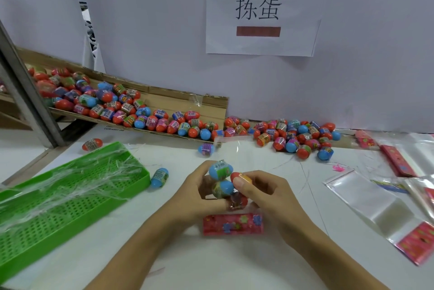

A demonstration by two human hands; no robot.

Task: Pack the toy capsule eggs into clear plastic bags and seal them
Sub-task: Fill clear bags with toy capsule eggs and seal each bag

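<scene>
The left hand (199, 193) cradles two blue capsule eggs (221, 178) while the right hand (263, 192), touching them from the right, pinches a red egg (237, 177), directly above the pink-headed clear bag (232, 223) on the counter (164, 254).

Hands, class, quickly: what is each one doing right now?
Left hand: holding two blue-capped capsule eggs.
Right hand: pinching a red-capped capsule egg against them.

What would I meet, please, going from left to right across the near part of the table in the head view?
Green perforated tray → loose blue-capped egg → left hand → right hand → clear plastic bags.
</scene>
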